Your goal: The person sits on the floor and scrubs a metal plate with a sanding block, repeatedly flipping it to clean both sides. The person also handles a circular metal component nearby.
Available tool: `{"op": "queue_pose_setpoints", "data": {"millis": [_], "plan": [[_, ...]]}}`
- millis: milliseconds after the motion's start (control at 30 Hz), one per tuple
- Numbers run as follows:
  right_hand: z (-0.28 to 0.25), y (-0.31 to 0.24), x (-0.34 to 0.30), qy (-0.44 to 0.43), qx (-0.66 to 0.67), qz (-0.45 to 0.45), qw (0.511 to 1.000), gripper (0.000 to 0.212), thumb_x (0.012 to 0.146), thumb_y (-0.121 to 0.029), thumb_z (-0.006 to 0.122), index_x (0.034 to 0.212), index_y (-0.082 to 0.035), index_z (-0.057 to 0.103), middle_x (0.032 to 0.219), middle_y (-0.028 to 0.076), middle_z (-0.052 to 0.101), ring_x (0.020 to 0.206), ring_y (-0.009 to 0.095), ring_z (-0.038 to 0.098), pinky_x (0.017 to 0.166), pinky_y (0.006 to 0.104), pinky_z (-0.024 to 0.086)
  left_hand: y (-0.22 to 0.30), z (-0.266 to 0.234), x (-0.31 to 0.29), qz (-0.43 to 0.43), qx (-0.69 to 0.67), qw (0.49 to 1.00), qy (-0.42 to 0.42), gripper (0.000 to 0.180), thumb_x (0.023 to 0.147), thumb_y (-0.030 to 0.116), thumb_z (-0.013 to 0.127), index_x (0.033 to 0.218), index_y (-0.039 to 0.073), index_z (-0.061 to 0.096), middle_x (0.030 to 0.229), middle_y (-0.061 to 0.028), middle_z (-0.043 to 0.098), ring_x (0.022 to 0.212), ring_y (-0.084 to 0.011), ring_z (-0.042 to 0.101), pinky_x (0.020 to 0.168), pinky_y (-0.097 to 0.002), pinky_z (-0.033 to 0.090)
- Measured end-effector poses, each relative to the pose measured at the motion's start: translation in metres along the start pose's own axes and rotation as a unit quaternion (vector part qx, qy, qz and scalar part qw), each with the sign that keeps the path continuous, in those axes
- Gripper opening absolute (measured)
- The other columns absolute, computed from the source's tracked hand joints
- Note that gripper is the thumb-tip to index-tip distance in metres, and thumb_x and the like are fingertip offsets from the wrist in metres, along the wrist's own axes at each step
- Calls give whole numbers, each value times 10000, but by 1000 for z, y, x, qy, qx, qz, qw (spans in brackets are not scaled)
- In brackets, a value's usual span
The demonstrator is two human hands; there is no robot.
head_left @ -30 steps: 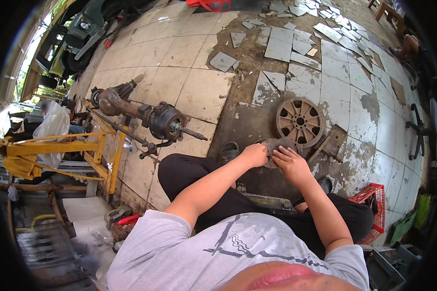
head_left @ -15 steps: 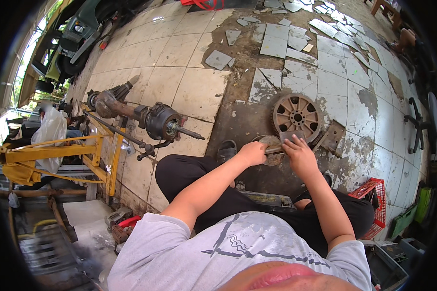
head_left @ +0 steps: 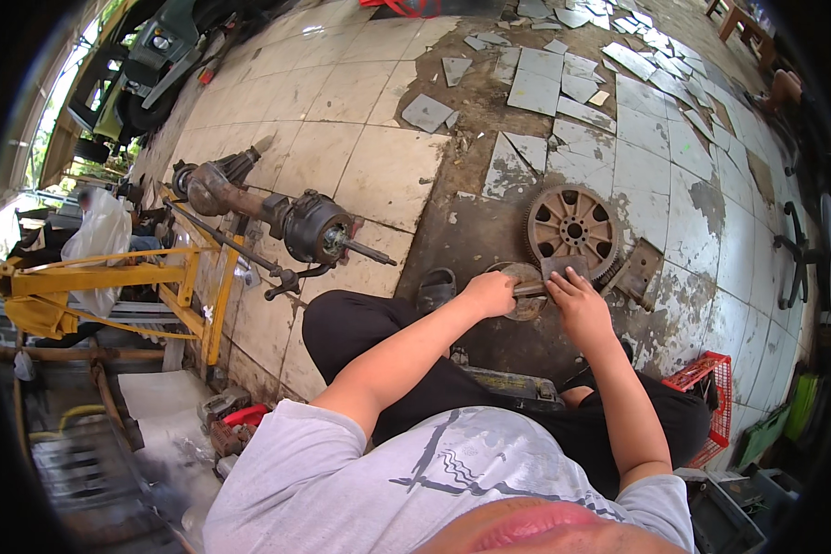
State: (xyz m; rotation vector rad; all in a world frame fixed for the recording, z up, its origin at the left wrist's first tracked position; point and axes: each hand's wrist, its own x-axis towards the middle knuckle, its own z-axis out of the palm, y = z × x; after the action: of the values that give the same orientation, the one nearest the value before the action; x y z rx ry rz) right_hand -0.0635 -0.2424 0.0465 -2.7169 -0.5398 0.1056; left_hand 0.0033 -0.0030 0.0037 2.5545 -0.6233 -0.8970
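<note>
My left hand (head_left: pixel 491 294) is closed around one end of a narrow metal bar-like part (head_left: pixel 531 290), its exact kind too small to make out. At the other end, my right hand (head_left: pixel 577 303) presses a flat, dark grey-brown piece (head_left: pixel 552 265) against it with fingers laid over the top. Beneath both hands lies a round, worn metal disc (head_left: pixel 523 309), partly hidden. Just beyond them a rusty toothed flywheel (head_left: pixel 574 231) rests on the floor, with a flat metal bracket (head_left: pixel 639 275) to its right.
A vehicle axle assembly (head_left: pixel 291 222) lies at left beside a yellow metal frame (head_left: pixel 138 282). Broken tiles (head_left: pixel 535 81) cover the floor ahead. A red plastic crate (head_left: pixel 711 406) stands by my right knee, and a sandal (head_left: pixel 436 288) lies near my left knee.
The whole view has shifted slightly, so the floor objects sit a little farther right. Both hands keep their hold, and the flat piece is a little nearer to me.
</note>
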Motion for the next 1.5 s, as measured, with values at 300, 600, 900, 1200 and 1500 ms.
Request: {"op": "queue_pose_setpoints", "data": {"millis": [300, 600, 900, 1200, 1500], "plan": [[-6, -16, -11, -58, 5, -82, 995, 487, 920, -102, 663, 1404, -158, 689, 1545, 46, 612, 1497, 296, 498, 1208, 417, 456, 8, -3, 6, -10, 78, 994, -72, 536, 865, 273, 675, 1379, 120, 661, 1172, -171, 775, 1111, -360, 742, 920, -498, 607], [-12, -13, -6, -67, -16, -101, 992, 453, 906, -62, 612, 1345, -103, 716, 1515, 67, 635, 1369, 294, 593, 1064, 413, 544, 22, -6, -4, -25, 68, 993, -92, 594, 872, 242, 650, 1459, 150, 627, 1206, -167, 771, 1123, -352, 741, 924, -493, 603], [-10, -31, 35, -143, -134, -28, 980, 427, 943, -100, 600, 1357, -36, 683, 1507, 111, 626, 1285, 309, 609, 1096, 469, 508, 3, 2, 5, -9, 50, 998, -34, 507, 892, 253, 648, 1384, 133, 664, 1204, -180, 764, 1135, -367, 730, 957, -514, 597], [18, -9, -12, -76, -24, -83, 993, 518, 963, -93, 569, 1476, -130, 629, 1601, 84, 552, 1511, 331, 474, 1247, 510, 379, 30, -11, -9, -9, 170, 978, -123, 407, 866, 280, 674, 1188, 45, 757, 1116, -190, 786, 1071, -374, 759, 913, -498, 612], [-10, 1, 1, -97, -15, 21, 995, 508, 958, -75, 577, 1447, -186, 654, 1558, 103, 592, 1454, 353, 542, 1187, 532, 443, 32, -17, 10, -52, 189, 972, -132, 382, 896, 286, 664, 1187, 56, 756, 1142, -206, 780, 1095, -380, 753, 946, -502, 605]]}}
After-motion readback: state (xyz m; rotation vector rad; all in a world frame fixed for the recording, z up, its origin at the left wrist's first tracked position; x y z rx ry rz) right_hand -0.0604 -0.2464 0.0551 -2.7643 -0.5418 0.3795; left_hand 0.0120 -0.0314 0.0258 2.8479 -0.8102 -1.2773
